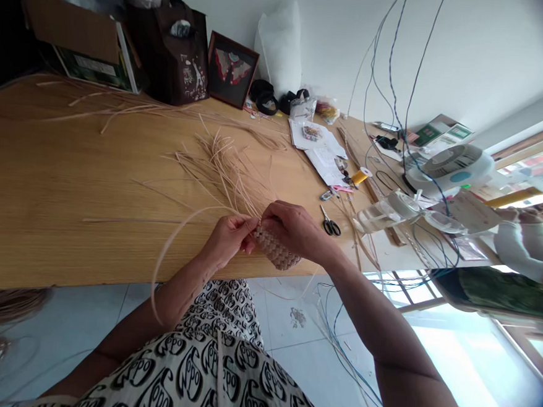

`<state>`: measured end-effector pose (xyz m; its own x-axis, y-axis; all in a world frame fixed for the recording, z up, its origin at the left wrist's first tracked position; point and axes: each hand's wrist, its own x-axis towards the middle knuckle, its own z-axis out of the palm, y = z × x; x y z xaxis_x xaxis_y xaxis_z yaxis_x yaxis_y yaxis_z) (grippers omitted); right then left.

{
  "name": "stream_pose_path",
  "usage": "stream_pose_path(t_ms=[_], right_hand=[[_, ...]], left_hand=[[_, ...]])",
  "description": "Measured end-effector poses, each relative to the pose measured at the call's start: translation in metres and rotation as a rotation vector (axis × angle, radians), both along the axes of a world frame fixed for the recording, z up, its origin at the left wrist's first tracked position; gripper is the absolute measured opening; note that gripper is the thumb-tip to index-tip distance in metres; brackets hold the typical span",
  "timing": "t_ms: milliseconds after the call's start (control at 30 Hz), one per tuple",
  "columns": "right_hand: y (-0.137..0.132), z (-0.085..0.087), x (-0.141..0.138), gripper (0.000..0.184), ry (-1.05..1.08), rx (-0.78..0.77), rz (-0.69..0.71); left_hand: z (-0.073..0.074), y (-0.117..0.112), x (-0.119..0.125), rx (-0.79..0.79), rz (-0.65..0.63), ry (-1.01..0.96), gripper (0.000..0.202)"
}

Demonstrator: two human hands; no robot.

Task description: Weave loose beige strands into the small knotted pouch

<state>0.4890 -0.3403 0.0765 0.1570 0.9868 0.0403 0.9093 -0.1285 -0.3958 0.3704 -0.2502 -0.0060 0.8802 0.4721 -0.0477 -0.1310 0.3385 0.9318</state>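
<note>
Pinching the pale woven cane strip (275, 250) in tight fingers, the left hand (227, 241) and right hand (295, 230) hold its long axis slanting down beneath the right palm.

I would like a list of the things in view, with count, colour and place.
woven cane piece: one, tan, between both hands
loose cane strips: many, pale tan, on the table
wooden table: one, light brown, across the view
scissors: one, black handles, right of the hands
thread spool: one, yellow, beyond the scissors
framed picture: one, dark frame, far table edge
bag: one, dark brown, beside the frame
left hand: one, bare, at the woven piece
right hand: one, bare, on the woven piece
</note>
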Motion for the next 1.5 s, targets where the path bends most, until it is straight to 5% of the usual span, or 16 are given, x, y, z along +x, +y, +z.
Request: stream_pose_path(t_ms=[333,533,700,1033,1167,1300,1500], right_hand=[[-0.004,0.002,-0.002,0.017,-0.027,0.008,-0.09],[0.002,-0.001,-0.002,0.016,0.526,-0.07,-0.054],[0.007,-0.011,-0.013,0.019,0.998,-0.002,-0.169],[0.013,-0.029,-0.033,0.036,1.422,0.247,-0.457],[0.017,-0.032,-0.033,0.03,1.302,0.236,-0.376],[0.015,-0.026,-0.025,0.015,0.817,0.193,-0.178],[-0.025,-0.017,-0.015,0.009,0.189,0.489,-0.349]], left_hand=[[-0.003,-0.011,0.003,0.018,0.099,-0.068,0.041],[-0.008,-0.009,-0.002,0.137,-0.022,-0.043,0.048],[-0.005,-0.011,-0.006,0.101,0.013,-0.06,0.034],[-0.015,-0.009,-0.022,0.241,0.166,0.006,0.034],[-0.015,-0.001,-0.025,0.195,0.084,0.029,0.036],[-0.014,0.004,-0.026,0.173,-0.029,0.05,0.025],[-0.03,0.009,-0.029,-0.141,-0.054,0.135,0.026]])
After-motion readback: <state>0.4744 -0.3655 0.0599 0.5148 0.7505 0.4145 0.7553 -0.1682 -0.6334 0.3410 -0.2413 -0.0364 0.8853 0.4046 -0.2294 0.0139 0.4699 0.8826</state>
